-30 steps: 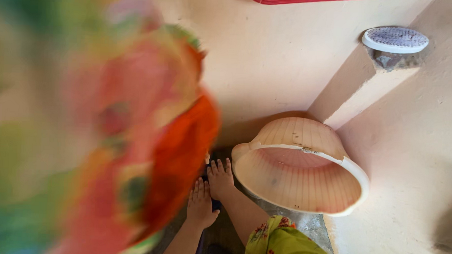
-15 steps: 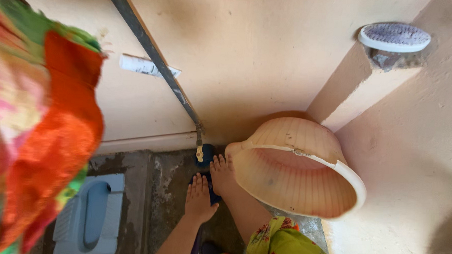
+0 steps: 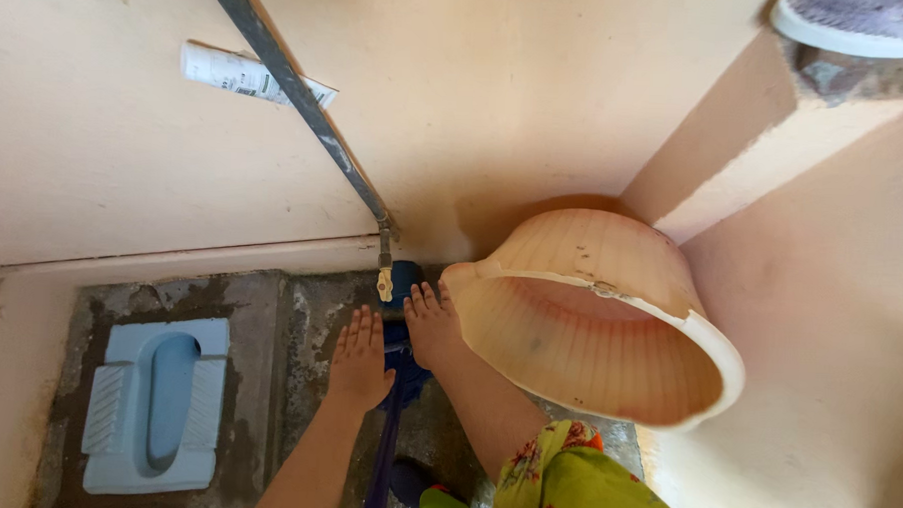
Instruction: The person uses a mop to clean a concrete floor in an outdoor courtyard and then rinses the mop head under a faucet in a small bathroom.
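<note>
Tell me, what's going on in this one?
Neither hand is in view. The person's bare feet stand on the wet grey concrete floor, toes near a small brass tap at the end of a grey wall pipe. A large peach ribbed plastic tub is tilted on its side in the wall corner, beside the right foot. A pale blue squat toilet pan sits to the left.
</note>
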